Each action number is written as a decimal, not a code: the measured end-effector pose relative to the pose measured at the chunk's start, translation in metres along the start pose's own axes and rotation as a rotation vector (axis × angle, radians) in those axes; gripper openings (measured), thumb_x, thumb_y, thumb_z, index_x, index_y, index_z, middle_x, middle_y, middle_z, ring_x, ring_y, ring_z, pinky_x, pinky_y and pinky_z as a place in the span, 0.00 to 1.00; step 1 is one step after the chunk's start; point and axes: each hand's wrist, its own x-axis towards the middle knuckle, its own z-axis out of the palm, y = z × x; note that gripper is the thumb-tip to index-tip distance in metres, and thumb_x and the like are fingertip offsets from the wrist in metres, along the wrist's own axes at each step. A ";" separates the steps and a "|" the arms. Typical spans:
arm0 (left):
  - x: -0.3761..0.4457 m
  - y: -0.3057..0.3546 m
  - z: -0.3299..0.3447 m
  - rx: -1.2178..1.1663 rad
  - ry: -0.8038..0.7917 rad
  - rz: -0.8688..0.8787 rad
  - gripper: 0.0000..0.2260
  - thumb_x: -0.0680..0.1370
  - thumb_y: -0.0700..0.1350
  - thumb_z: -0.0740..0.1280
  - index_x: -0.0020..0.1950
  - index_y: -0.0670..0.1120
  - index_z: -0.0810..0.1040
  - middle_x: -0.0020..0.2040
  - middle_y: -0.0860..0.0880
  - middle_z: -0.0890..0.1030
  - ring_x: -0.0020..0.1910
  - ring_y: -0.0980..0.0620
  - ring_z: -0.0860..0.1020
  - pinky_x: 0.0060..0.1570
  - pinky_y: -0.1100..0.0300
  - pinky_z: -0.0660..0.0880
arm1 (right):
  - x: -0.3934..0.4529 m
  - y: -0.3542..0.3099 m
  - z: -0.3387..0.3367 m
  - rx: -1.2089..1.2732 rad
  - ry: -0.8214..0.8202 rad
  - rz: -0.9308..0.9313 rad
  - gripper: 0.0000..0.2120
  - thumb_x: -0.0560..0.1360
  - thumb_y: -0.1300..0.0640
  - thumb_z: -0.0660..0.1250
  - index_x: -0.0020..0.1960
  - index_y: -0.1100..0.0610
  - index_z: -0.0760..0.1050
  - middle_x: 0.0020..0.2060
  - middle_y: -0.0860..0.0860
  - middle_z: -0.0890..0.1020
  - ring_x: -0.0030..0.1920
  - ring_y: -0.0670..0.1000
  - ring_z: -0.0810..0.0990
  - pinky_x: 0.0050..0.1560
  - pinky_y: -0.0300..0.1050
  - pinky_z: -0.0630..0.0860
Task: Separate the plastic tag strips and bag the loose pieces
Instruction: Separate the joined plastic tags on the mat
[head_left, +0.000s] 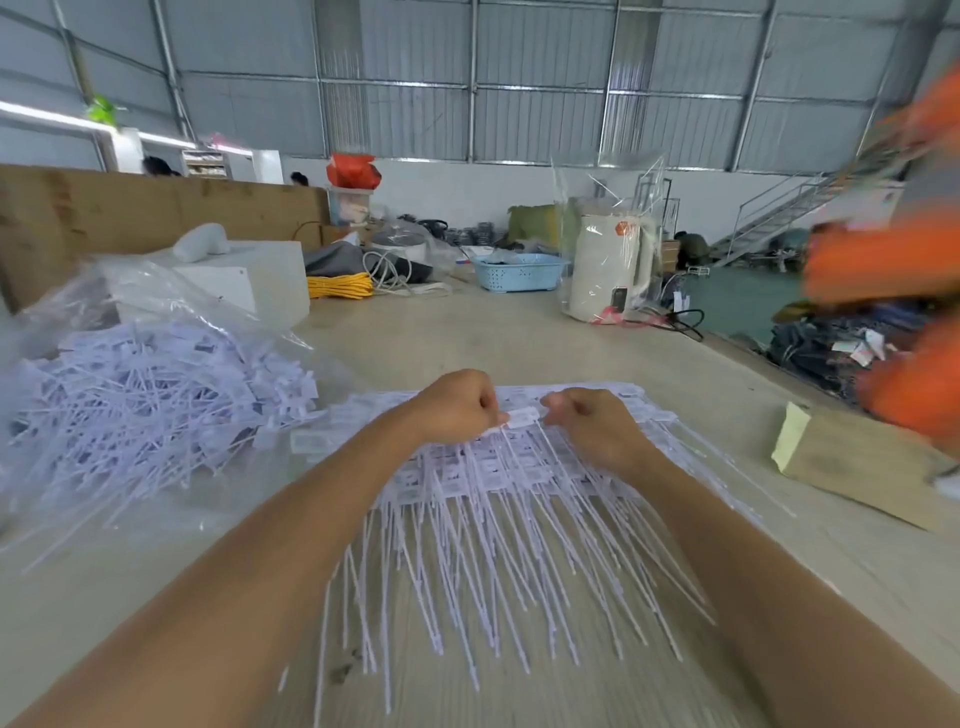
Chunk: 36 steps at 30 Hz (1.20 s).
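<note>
Presently you are in the separating step, not the bagging one. Your left hand (457, 408) and right hand (589, 421) meet over the far edge of the joined tag strips (498, 499), which lie fanned on the table (519, 338) directly in front of you, heads away from you and thin tails trailing toward your body. Both hands have their fingers curled inward, and between them sits a single white tag head (522, 417); the left appears to pinch its near end between thumb and finger, the right to pinch the other end, though the exact finger contact on the right is partly hidden by the knuckles. The tag seems still attached to its neighbours, so I judge the piece not yet free. To your left, well apart from the strips, an open clear plastic bag (171, 296) lies on the table with a large heap of loose pieces (140, 395) spilling at its mouth. The next move calls for a short snap or twist to break this tag off cleanly, while holding the remaining strip flat so it does not lift. You then need to carry the freed piece left to the heap, keeping its long tail from snagging the others. A blurred orange figure (904, 270) stands at your right.
</note>
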 end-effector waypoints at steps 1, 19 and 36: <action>0.001 0.004 -0.001 -0.008 0.005 0.006 0.07 0.79 0.47 0.65 0.46 0.43 0.74 0.40 0.48 0.75 0.41 0.49 0.73 0.41 0.58 0.68 | 0.000 0.002 -0.001 0.043 -0.001 0.016 0.17 0.80 0.52 0.59 0.50 0.62 0.81 0.46 0.52 0.83 0.41 0.47 0.76 0.44 0.39 0.67; 0.024 0.021 0.020 -0.217 0.030 0.127 0.03 0.77 0.43 0.69 0.47 0.43 0.78 0.41 0.49 0.77 0.38 0.55 0.74 0.37 0.64 0.73 | -0.003 0.008 -0.012 0.377 0.011 0.036 0.17 0.78 0.54 0.64 0.42 0.68 0.80 0.28 0.54 0.78 0.27 0.46 0.73 0.29 0.33 0.68; 0.019 0.019 0.030 -0.488 0.080 -0.017 0.18 0.79 0.45 0.64 0.30 0.44 0.67 0.27 0.48 0.64 0.26 0.52 0.66 0.36 0.59 0.63 | -0.011 -0.007 -0.018 0.115 0.022 -0.148 0.06 0.74 0.70 0.65 0.41 0.63 0.79 0.29 0.53 0.76 0.25 0.46 0.75 0.25 0.37 0.75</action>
